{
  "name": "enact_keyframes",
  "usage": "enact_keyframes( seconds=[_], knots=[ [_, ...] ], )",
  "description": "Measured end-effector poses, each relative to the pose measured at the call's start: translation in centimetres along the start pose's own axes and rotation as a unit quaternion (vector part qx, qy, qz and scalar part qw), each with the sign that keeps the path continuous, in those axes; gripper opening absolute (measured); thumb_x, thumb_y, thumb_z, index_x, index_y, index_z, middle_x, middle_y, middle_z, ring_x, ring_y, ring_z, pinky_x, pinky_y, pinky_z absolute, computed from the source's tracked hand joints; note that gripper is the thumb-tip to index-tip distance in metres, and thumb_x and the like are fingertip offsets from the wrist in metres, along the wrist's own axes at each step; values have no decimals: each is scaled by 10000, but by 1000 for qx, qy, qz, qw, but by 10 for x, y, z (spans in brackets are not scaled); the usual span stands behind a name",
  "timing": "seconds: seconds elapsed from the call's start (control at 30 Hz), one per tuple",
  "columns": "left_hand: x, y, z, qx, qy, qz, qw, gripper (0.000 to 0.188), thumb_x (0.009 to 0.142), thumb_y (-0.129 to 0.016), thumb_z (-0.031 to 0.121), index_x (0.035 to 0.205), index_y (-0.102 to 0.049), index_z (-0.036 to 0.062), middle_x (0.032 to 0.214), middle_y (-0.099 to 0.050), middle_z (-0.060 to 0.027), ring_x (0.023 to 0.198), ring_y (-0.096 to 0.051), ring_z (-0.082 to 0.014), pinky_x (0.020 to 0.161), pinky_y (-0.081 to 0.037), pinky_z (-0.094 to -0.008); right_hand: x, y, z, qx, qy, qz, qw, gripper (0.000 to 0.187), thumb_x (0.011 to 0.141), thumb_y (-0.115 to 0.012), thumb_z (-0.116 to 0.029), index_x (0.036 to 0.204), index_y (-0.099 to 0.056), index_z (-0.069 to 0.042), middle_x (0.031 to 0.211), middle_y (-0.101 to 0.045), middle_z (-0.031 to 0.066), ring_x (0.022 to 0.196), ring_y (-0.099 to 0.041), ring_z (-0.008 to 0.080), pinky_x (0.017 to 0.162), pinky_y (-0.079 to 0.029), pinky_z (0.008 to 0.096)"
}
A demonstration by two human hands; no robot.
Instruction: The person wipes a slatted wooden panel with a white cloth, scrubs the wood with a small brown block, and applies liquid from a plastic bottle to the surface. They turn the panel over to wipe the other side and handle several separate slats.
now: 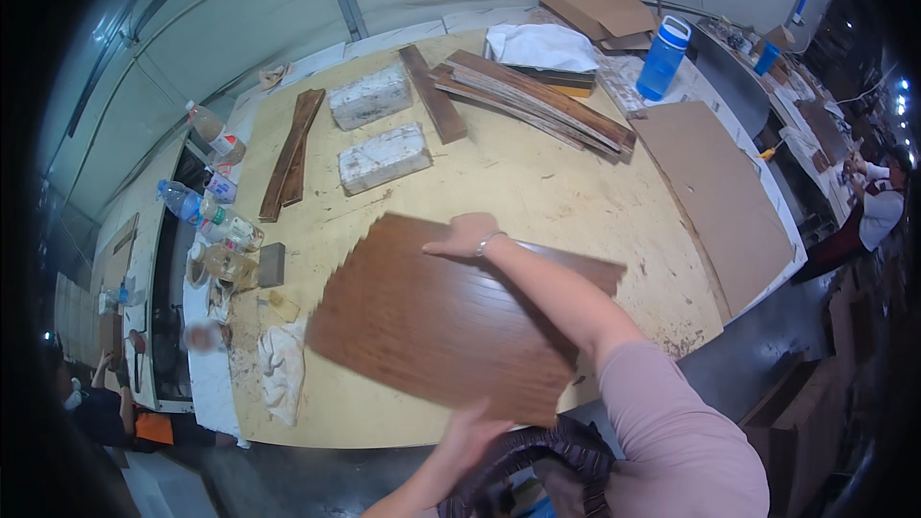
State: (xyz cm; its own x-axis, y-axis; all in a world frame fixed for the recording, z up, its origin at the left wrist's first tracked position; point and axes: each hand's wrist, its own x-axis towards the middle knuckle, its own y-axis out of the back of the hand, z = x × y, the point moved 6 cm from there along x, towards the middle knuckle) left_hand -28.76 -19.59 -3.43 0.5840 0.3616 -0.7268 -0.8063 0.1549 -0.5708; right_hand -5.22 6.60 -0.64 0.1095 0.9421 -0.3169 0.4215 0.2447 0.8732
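Several brown wooden planks (pixel 432 307) lie in a fanned sheet with stepped ends, at the near middle of the workbench. My right hand (pixel 470 233), with a bracelet at the wrist, is closed over their far edge, its arm crossing above them. At their near edge my left hand (pixel 470 436) grips from below, slightly blurred, with some fingers hidden. A dark gathered cloth garment (pixel 547 456) shows just below the planks. To the left of them lies a crumpled white rag (pixel 281 369).
Two whitish wrapped blocks (pixel 384 158) and loose dark planks (pixel 537 101) lie farther back on the workbench (pixel 508 201). Bottles (pixel 230 264) line its left side. A blue bottle (pixel 663 58) and flat cardboard (pixel 715 197) stand right. Other people (pixel 878 206) work at both sides.
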Motion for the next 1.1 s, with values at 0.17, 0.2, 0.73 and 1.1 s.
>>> enact_keyframes(
  seconds=[0.17,0.2,0.73,1.1],
  knots=[
    [71,-26,-24,-144,19,-50,988,599,1087,-365,359,1338,-416,-183,1405,-511,-308,1383,-435,-401,1226,-276,-513,43,-15,-76,-35,85,39,995,912,770,-594,-816,1220,-673,-27,1170,-691,186,1158,-636,327,1002,-478,423],
    [83,-25,-16,-132,-8,-49,990,577,1088,-390,358,1319,-423,-170,1364,-525,-293,1339,-478,-390,1189,-337,-486,50,-12,-80,-32,98,57,993,890,793,-588,-792,1235,-658,-22,1172,-684,187,1169,-623,329,1026,-457,427],
    [13,124,327,329,-437,252,799,440,1007,-616,227,1383,-550,8,1326,-597,-105,1213,-557,-194,1042,-425,-309,41,76,165,-37,86,316,944,484,900,-691,-406,1303,-654,-139,1238,-634,122,1216,-541,288,1049,-397,423],
    [71,116,362,408,-342,102,840,1026,760,-746,73,1612,-175,23,1631,-283,-184,1516,-255,-243,1225,-210,-339,38,31,186,488,30,209,847,543,965,-629,-335,1441,-512,-100,1498,-422,122,1429,-366,269,1190,-270,360]
  ],
)
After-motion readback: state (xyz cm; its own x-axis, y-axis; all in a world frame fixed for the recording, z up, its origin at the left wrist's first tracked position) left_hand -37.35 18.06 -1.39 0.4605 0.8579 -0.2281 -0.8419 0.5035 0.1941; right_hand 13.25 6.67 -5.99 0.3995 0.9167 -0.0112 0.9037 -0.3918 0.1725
